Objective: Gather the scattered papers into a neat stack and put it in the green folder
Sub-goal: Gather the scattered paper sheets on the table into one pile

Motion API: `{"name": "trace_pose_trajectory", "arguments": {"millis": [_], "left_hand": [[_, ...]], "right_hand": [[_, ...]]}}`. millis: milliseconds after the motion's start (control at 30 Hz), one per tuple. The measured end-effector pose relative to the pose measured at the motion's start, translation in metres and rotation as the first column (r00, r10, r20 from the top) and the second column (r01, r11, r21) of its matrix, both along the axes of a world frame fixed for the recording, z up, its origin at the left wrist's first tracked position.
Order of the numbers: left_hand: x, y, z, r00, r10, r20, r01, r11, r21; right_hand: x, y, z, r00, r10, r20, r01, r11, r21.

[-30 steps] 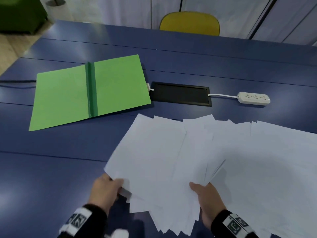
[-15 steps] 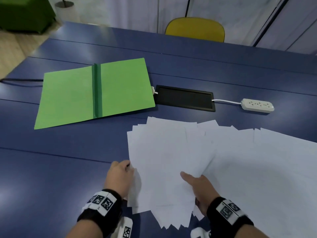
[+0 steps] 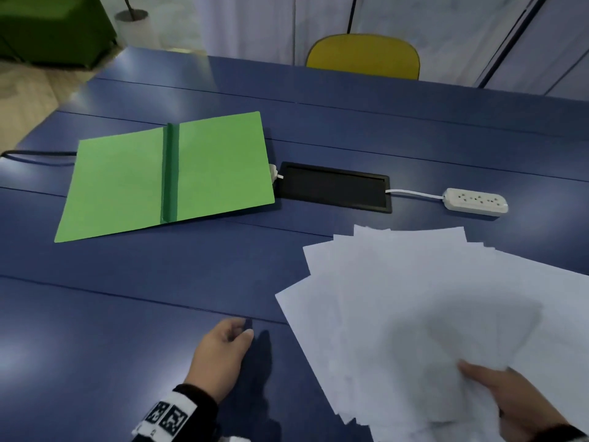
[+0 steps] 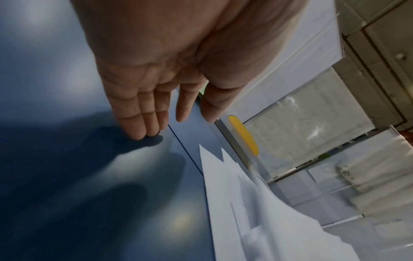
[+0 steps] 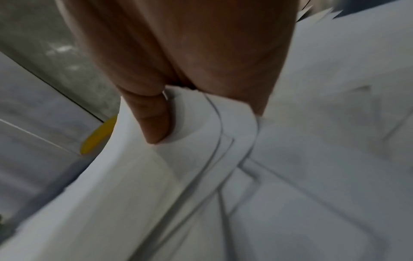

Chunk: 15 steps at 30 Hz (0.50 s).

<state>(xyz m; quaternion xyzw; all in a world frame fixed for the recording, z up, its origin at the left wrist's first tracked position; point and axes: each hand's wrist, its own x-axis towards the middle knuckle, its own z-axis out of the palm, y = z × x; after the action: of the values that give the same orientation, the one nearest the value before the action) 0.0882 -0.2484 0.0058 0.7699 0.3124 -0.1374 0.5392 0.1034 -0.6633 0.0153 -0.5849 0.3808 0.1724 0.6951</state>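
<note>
The green folder [image 3: 165, 173] lies open and flat on the blue table [image 3: 127, 314] at the left. A fanned bunch of white papers [image 3: 414, 298] spreads over the right side of the table. My right hand [image 3: 497, 397] grips the bunch at its near edge, thumb on top; in the right wrist view the thumb [image 5: 154, 120] presses the bent papers [image 5: 201, 167]. My left hand [image 3: 223, 352] holds nothing and rests fingertips on the table, left of the papers. The left wrist view shows its fingers [image 4: 143, 114] straight, with the papers [image 4: 245, 203] lying beside them.
A black cable hatch [image 3: 331, 186] is set in the table right of the folder, and a white power strip [image 3: 475, 201] lies further right. A yellow chair [image 3: 363, 55] stands at the far edge. A dark cable [image 3: 35, 154] runs off left.
My left hand has let go of the papers and now rests on the table. The right hand has carried the fanned bunch to the right, away from the left hand.
</note>
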Motion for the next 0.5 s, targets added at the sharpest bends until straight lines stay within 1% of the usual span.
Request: {"name": "trace_pose_trajectory", "arguments": {"millis": [33, 67, 133, 167, 233, 267, 300, 333, 433, 500], "left_hand": [[0.005, -0.01, -0.003, 1.0, 0.0, -0.008, 0.0, 1.0, 0.002], [0.011, -0.021, -0.005, 1.0, 0.003, -0.009, -0.003, 1.0, 0.018], [0.026, -0.04, -0.008, 0.997, 0.065, -0.031, -0.065, 0.998, 0.005], [0.033, -0.05, -0.007, 0.989, 0.132, -0.064, -0.135, 0.989, -0.057], [0.048, -0.07, -0.005, 0.947, 0.266, -0.181, -0.304, 0.924, -0.231], [0.054, -0.079, -0.003, 0.929, 0.294, -0.227, -0.35, 0.897, -0.271], [0.059, -0.086, -0.003, 0.92, 0.301, -0.252, -0.368, 0.885, -0.286], [0.063, -0.093, -0.004, 0.914, 0.313, -0.257, -0.382, 0.877, -0.292], [0.068, -0.111, -0.005, 0.911, 0.345, -0.226, -0.396, 0.884, -0.247], [0.07, -0.119, -0.008, 0.93, 0.336, -0.151, -0.357, 0.923, -0.145]], "right_hand": [[-0.001, -0.011, -0.006, 1.0, 0.003, -0.012, -0.003, 0.999, -0.042], [-0.001, -0.017, -0.009, 1.0, -0.015, -0.018, 0.014, 0.999, -0.045], [-0.002, -0.024, -0.016, 1.0, -0.012, -0.024, 0.012, 1.0, -0.006], [-0.002, -0.026, -0.018, 0.999, 0.006, -0.037, -0.005, 1.0, 0.019], [-0.002, -0.03, -0.018, 0.999, 0.022, -0.046, -0.02, 0.999, 0.048], [-0.002, -0.031, -0.018, 0.998, 0.034, -0.048, -0.031, 0.998, 0.053], [-0.002, -0.034, -0.019, 0.998, 0.04, -0.05, -0.037, 0.998, 0.049], [-0.002, -0.035, -0.018, 0.998, 0.043, -0.053, -0.041, 0.998, 0.038], [-0.001, -0.038, -0.018, 0.997, 0.06, -0.056, -0.058, 0.998, 0.039], [-0.002, -0.04, -0.02, 0.998, 0.046, -0.053, -0.042, 0.997, 0.064]]}}
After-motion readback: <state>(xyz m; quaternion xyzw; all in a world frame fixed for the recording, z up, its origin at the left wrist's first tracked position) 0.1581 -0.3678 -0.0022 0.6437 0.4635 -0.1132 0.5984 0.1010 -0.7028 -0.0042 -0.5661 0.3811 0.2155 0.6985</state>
